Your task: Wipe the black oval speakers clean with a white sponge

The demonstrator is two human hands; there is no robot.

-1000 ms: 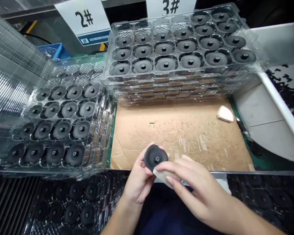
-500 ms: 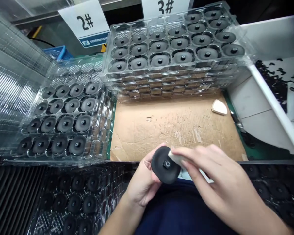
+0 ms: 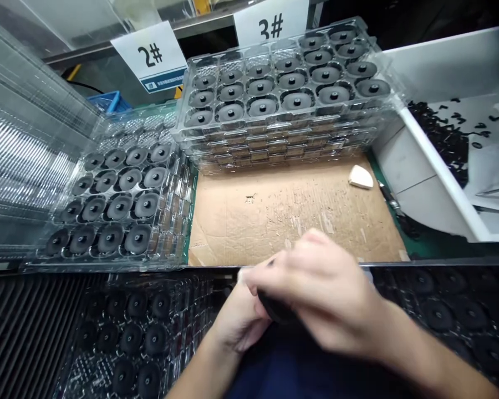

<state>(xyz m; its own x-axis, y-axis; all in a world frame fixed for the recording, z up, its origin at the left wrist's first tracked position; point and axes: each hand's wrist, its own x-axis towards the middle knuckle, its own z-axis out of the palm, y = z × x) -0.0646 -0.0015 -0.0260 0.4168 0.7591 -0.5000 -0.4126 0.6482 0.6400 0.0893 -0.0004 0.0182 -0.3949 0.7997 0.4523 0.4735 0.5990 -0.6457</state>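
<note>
Clear plastic trays (image 3: 283,138), stacked, with round black parts seated in rows of pockets: held behind the cardboard. A second stack of clear trays (image 3: 171,221), similarly filled, is placed to the left. Cards marked "2#" (image 3: 150,55) and "3#" (image 3: 271,26) are posted behind. A white wedge sponge (image 3: 361,178) is laid on corrugated cardboard (image 3: 274,208). Black scraps (image 3: 438,133) are heaped in a white bin (image 3: 441,183). A blue crate (image 3: 108,102) is seen beyond.

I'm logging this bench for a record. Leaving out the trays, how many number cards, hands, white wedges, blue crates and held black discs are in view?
Number cards: 2
Hands: 2
Black disc in hand: 1
White wedge: 1
Blue crate: 1
Total: 7
</note>
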